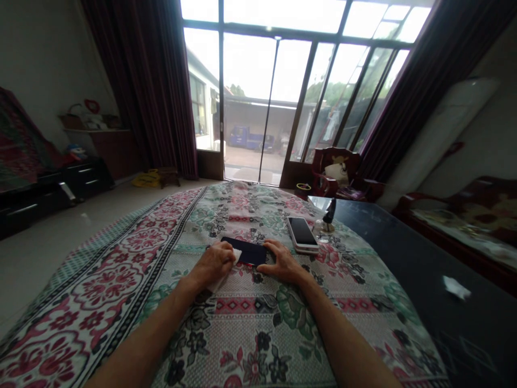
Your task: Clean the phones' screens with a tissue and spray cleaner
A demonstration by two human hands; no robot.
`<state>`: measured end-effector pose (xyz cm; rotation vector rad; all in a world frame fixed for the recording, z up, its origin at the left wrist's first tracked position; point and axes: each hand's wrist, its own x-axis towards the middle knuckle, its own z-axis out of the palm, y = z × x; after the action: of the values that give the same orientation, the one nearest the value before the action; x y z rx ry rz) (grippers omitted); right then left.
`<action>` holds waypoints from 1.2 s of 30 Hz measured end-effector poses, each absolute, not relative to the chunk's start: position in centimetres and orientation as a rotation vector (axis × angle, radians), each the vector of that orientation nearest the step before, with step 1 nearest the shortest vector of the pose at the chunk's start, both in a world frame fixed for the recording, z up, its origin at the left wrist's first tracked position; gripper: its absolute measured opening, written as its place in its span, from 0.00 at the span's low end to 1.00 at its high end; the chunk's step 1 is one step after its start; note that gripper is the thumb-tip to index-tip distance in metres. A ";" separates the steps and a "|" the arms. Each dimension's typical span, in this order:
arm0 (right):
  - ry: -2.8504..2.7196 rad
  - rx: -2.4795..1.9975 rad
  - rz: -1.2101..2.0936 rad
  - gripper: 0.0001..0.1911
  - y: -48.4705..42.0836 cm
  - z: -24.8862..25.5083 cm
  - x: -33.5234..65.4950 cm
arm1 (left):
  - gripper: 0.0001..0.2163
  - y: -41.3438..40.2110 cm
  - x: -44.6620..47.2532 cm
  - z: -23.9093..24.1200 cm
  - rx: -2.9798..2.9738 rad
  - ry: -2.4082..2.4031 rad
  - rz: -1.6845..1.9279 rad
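A dark smartphone (252, 253) lies flat on the patterned tablecloth (242, 334), its screen facing up. My left hand (218, 261) is closed on a white tissue (237, 255) and presses it against the left part of the screen. My right hand (283, 263) grips the phone's right end, thumb on the near edge and fingers on the far edge. To the right of that hand lies a white smartphone (302, 233) with a dark screen, on top of another pale flat thing.
Beyond the white phone stands a small clear item with a dark upright part (329, 214). A dark table (388, 253) adjoins on the right, with a crumpled white tissue (456, 288) on it. Glass doors (250, 118) and a wooden chair (335, 172) are farther back.
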<state>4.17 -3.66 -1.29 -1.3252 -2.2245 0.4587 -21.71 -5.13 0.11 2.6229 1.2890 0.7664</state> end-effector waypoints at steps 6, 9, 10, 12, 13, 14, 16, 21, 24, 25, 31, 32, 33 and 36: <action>-2.199 -1.309 0.451 0.38 -3.5 -1.6 4.2 | 0.07 -5.5 -19.2 -0.5 2.675 1.124 0.802; -2.205 -1.316 0.452 0.38 -3.6 -1.5 4.2 | 0.08 -4.9 -20.1 -0.2 2.582 1.133 0.821; -2.207 -1.322 0.451 0.38 -3.7 -1.5 4.2 | 0.08 -4.7 -20.7 0.0 2.545 1.158 0.818; -2.209 -1.330 0.448 0.38 -3.7 -1.4 4.1 | 0.09 -4.3 -22.0 0.4 2.482 1.231 0.804; -2.211 -1.333 0.446 0.37 -3.8 -1.3 4.1 | 0.09 -4.2 -22.7 0.6 2.455 1.274 0.795; -2.212 -1.334 0.444 0.37 -3.8 -1.3 4.1 | 0.10 -4.0 -23.3 0.9 2.430 1.324 0.784; -2.212 -1.334 0.434 0.36 -3.9 -1.2 4.0 | 0.10 -3.9 -24.3 1.2 2.375 1.448 0.759; -2.192 -1.364 0.379 0.37 -3.9 -1.2 3.6 | 0.09 -4.1 -23.1 1.2 2.327 1.710 0.672; -2.184 -1.376 0.357 0.37 -3.9 -1.4 3.4 | 0.09 -4.7 -20.1 0.4 2.514 1.547 0.701; -2.182 -1.371 0.351 0.37 -3.9 -1.5 3.4 | 0.09 -4.9 -19.1 0.0 2.586 1.451 0.729; -2.158 -1.394 0.331 0.37 -4.0 -1.4 3.2 | 0.13 -4.5 -16.6 -1.4 2.684 1.306 0.742; -2.154 -1.402 0.331 0.37 -4.1 -1.4 3.2 | 0.14 -4.2 -16.9 -1.6 2.665 1.338 0.753; -2.151 -1.406 0.332 0.37 -4.1 -1.4 3.2 | 0.14 -3.8 -17.4 -1.7 2.639 1.385 0.772; -2.152 -1.404 0.331 0.36 -4.1 -1.4 3.1 | 0.15 -2.8 -19.2 -2.1 2.538 1.577 0.830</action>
<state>3.07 -4.14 -1.37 -1.4039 -2.1525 0.3312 -19.21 -2.85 -2.12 2.5384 1.5768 0.8297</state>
